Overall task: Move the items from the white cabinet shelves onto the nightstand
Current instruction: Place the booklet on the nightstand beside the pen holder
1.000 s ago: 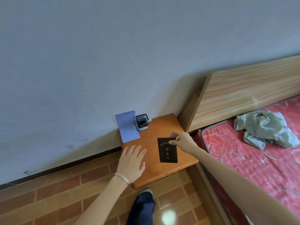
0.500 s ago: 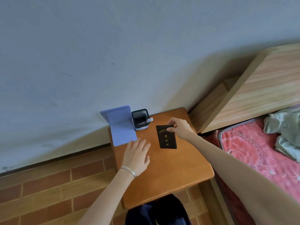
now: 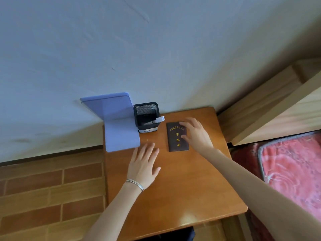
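A dark booklet with gold lettering lies flat on the wooden nightstand, toward its back. My right hand rests fingers-spread on the booklet's right edge and top corner, not gripping it. My left hand lies flat and open on the nightstand top, left of the booklet, with a silver bracelet at the wrist. A black mesh pen holder with one white-capped pen stands at the back. A purple bookend stands against the wall at the back left.
The grey wall runs directly behind the nightstand. A wooden headboard and a bed with a red patterned cover lie to the right. Brown brick-pattern floor is on the left.
My right hand carried the booklet from the nightstand's front toward the back, set it down beside the pen holder and opened over it. The camera moved closer. My left hand stayed flat.
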Available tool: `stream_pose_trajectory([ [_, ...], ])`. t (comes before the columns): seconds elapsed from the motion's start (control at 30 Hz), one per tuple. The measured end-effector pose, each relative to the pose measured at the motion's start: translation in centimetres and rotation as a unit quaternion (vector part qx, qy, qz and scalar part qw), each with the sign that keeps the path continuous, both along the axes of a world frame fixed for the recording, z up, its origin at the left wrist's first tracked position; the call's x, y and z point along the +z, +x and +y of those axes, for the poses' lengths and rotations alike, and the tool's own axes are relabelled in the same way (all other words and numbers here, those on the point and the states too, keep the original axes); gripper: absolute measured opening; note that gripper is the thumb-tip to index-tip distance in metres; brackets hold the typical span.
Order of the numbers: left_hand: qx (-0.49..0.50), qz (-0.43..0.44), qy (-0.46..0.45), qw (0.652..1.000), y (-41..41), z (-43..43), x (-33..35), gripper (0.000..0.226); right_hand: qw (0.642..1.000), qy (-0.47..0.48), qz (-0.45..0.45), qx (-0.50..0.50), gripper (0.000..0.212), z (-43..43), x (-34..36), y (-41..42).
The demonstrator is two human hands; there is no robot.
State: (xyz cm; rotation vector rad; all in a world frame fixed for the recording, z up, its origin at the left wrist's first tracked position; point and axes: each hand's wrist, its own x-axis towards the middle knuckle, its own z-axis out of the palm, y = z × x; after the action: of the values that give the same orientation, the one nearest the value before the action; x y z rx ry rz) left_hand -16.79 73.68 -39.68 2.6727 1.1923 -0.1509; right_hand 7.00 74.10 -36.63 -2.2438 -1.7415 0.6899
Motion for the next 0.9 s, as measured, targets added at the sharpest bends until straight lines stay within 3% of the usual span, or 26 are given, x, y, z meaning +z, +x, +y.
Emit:
stream_pose_trajectory([
  [0.17, -0.010, 0.014, 0.001, 1.000, -0.1, 0.3, -0.1, 0.075, 0.990, -0.053, -0.047, 0.124, 0.058, -2.6, -1.3, -0.9],
  [0.6, -0.019, 0.004, 0.004, 1.000, -0.6, 0.7, -0.3, 0.079, 0.987, -0.038, -0.054, 0.150, 0.060, 3.1, -1.3, -1.9],
  [0.9, -0.006, 0.001, -0.019, 1.000, -0.6, 0.8, -0.3, 0.078, 0.993, -0.038, -0.023, 0.108, 0.058, 2.7, -1.4, -2.8],
])
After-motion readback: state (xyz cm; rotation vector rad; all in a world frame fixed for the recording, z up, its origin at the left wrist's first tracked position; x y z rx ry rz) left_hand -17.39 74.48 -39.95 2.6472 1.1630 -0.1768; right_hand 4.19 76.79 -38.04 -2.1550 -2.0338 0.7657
